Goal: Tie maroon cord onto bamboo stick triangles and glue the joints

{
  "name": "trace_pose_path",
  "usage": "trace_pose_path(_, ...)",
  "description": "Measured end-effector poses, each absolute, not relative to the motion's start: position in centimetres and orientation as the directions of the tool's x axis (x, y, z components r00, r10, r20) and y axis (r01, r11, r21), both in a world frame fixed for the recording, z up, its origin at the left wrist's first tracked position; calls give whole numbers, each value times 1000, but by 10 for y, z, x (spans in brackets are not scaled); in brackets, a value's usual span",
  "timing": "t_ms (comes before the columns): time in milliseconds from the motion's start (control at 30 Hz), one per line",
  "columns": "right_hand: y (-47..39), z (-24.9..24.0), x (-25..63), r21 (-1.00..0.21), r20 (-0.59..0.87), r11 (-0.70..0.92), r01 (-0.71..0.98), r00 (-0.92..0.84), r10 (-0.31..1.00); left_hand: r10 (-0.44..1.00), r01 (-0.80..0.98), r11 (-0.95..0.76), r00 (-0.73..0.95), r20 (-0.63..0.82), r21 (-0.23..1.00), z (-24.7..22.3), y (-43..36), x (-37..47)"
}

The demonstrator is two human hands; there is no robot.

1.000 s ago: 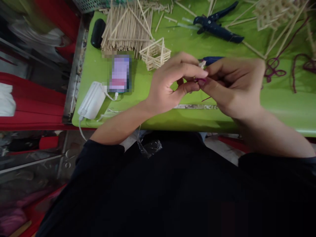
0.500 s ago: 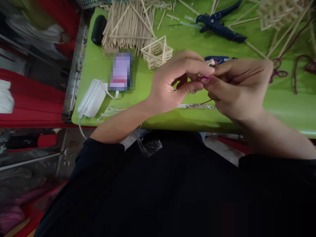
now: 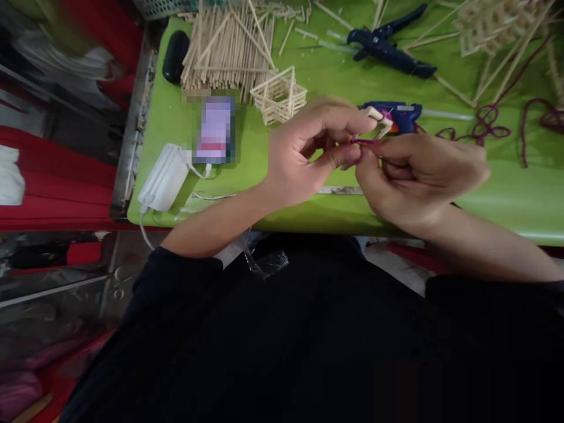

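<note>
My left hand [image 3: 308, 144] curls its fingers behind a small piece of pale wooden stick [image 3: 374, 113], which juts out past its index fingertip. Purple string is wound around this piece. A strand of purple string [image 3: 362, 141] stretches between my two hands, by the left thumb tip. My right hand [image 3: 418, 173] pinches that string between thumb and index finger. The exact grip of the left fingers is partly hidden. Just behind the hands lies a blue glue gun [image 3: 408, 116] with a clear glue stick in its back.
On the green table [image 3: 506, 200] lie a pile of wooden sticks [image 3: 229, 53], a star-shaped stick frame [image 3: 279, 97], dark cutters [image 3: 388, 44], a blurred phone [image 3: 215, 126] and a white power bank [image 3: 163, 176]. Loose purple string [image 3: 493, 126] and a stick structure [image 3: 493, 29] are at right.
My right hand has shifted slightly down and turned, uncovering the glue gun and more of the wooden piece. The left hand has barely moved.
</note>
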State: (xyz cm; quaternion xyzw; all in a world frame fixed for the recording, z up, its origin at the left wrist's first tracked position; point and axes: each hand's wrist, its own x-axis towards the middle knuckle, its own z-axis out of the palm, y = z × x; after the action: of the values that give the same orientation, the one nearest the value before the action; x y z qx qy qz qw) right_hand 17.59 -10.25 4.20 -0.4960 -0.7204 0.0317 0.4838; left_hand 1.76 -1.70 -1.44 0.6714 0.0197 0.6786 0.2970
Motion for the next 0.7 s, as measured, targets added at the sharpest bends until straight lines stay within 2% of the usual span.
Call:
trace_pose_path(133, -109, 51, 175, -518, 605, 432, 739, -41, 795, 270, -475, -847, 4, 963, 239, -25, -5, 24)
trace_pose_path(200, -109, 51, 176, -509, 601, 421, 750, -40, 798, 243, -470, -855, 8, 970, 218, -29, -1, 27)
trace_pose_path(300, -105, 46, 177, -509, 607, 429, 746, -42, 794, 289, -435, -861, 11, 957, 265, -25, -8, 23)
trace_pose_path(367, -103, 43, 178, -506, 632, 450, 736, -39, 774, 372, -404, -840, 57, 927, 362, -15, -21, 14)
trace_pose_path(400, -103, 42, 178, -495, 658, 467, 733, -34, 752, 435, -380, -810, 123, 892, 448, -8, -29, 9)
trace_pose_path(433, -102, 41, 178, -478, 685, 482, 735, -32, 728, 551, -300, -734, 259, 793, 609, -3, -35, 4)
trace_pose_path(500, -103, 42, 179, -441, 715, 493, 750, -38, 698, 661, -218, -642, 329, 674, 735, 3, -41, -1)
trace_pose_path(533, -103, 42, 179, -426, 720, 493, 759, -45, 692, 606, -274, -685, 300, 737, 675, 3, -40, -1)
trace_pose_path(567, -102, 42, 180, -420, 714, 485, 767, -50, 698, 456, -396, -776, 187, 870, 491, 0, -37, 1)
trace_pose_path(600, -102, 42, 180, -426, 700, 468, 774, -46, 713, 378, -433, -804, 157, 912, 408, -4, -32, 4)
trace_pose_path(633, -100, 42, 181, -448, 681, 450, 772, -32, 732, 366, -416, -818, 155, 918, 396, -9, -27, 7)
trace_pose_path(700, -96, 38, 183, -564, 581, 407, 719, -5, 814, 423, -333, -819, 200, 884, 468, -19, -17, 14)
